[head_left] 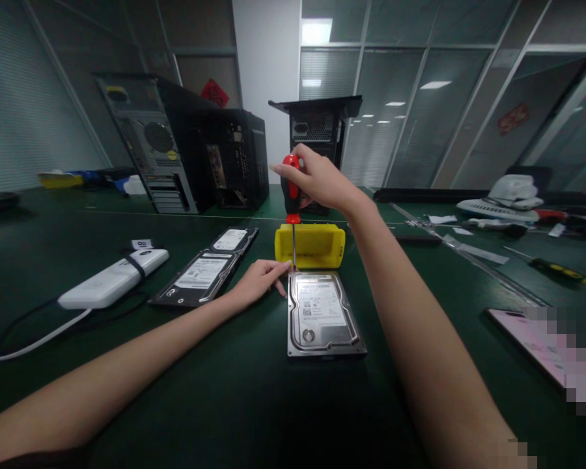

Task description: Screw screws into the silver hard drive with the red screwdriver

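Observation:
A silver hard drive [321, 316] with a white label lies flat on the dark green table. My right hand [312, 174] is wrapped round the handle of a red and black screwdriver [293, 195], held upright with its tip at the drive's far left corner. At that same corner is my left hand [264, 280], its thumb and index fingertips close to the screwdriver tip; whether they pinch anything is too small to tell. Just behind the drive stands a yellow plastic bin [317, 246], partly behind the screwdriver shaft.
Two more hard drives [202, 270] and a white power strip [112, 280] lie to the left. Computer cases [176, 143] stand at the back. On the right are a phone [532, 345], a second screwdriver [557, 268] and metal strips.

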A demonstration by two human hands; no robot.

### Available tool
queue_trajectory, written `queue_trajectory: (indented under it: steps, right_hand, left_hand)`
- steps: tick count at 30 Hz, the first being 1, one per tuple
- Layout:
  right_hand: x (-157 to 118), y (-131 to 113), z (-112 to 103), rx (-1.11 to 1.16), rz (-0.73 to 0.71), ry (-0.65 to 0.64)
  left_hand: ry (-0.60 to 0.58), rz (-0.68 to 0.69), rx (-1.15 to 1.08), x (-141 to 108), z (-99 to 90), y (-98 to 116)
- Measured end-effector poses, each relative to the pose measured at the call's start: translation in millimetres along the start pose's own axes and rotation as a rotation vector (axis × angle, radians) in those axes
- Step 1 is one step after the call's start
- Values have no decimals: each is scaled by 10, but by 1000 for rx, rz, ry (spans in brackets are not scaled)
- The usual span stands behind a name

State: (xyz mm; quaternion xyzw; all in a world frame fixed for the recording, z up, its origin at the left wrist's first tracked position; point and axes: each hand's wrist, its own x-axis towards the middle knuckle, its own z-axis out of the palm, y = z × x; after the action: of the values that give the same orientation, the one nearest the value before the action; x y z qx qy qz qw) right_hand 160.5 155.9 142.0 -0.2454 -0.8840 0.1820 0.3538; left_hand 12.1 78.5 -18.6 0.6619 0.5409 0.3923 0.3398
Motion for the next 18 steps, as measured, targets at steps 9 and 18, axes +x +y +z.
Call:
queue_trajectory:
  steps: [9, 18]
  right_hand:
    - [2, -12, 16, 46, -2, -8]
    - [-1, 4, 25, 63, 8, -10]
  left_hand:
    - [40, -7, 14, -13, -3, 32]
    - [56, -37, 23, -19, -3, 40]
